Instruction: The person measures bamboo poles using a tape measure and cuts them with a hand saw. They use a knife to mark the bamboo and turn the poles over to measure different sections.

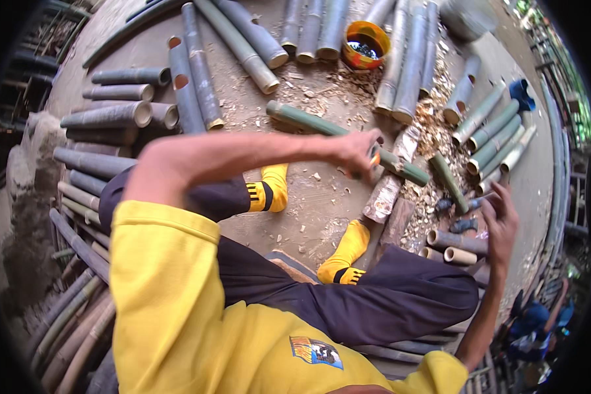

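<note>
My left hand (360,157) is closed in front of a green bamboo tube (305,118) that slants across the floor. A small orange thing (375,156) shows at its fingers, but its kind is hidden. The tube's near end (410,172) lies over a pale wooden block (382,198). My right hand (502,220) is raised at the right, fingers apart, with nothing visible in it. Beside it are a short green bamboo piece (448,184) and small dark objects (463,225) too unclear to name.
Bamboo tubes (243,56) ring the work spot. An orange and yellow bowl (366,46) holds dark liquid. Wood shavings (433,121) litter the floor. Several green tubes (496,141) and a blue cup-like thing (522,95) lie right. Another person (535,322) is at the lower right.
</note>
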A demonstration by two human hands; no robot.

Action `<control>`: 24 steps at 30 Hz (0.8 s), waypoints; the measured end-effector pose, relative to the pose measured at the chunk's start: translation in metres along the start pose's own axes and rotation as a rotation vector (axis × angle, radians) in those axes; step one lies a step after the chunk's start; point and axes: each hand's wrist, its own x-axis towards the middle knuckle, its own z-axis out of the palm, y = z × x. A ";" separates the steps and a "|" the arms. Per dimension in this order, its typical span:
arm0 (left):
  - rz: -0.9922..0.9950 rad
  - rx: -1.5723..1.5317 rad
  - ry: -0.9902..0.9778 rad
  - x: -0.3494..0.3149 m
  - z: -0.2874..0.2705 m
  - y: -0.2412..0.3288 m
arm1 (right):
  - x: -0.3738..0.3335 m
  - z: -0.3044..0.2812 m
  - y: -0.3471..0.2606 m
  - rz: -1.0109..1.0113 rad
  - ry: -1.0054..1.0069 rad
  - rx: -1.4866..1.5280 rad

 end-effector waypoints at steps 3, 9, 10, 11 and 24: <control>-0.026 0.014 0.001 -0.053 -0.079 0.029 | 0.072 0.112 -0.063 -0.132 -0.478 -0.005; -0.160 -0.383 0.334 -0.170 -0.119 -0.047 | 0.181 0.354 -0.080 -0.601 -0.399 -0.173; -0.227 -0.422 0.450 -0.186 -0.114 -0.070 | 0.185 0.389 -0.101 -0.565 -0.433 -0.107; -0.198 -0.525 0.613 -0.202 -0.103 -0.097 | 0.177 0.423 -0.128 -0.536 -0.494 0.019; -0.404 -1.174 1.777 -0.259 0.077 -0.217 | 0.018 0.585 -0.188 -0.428 -0.393 0.169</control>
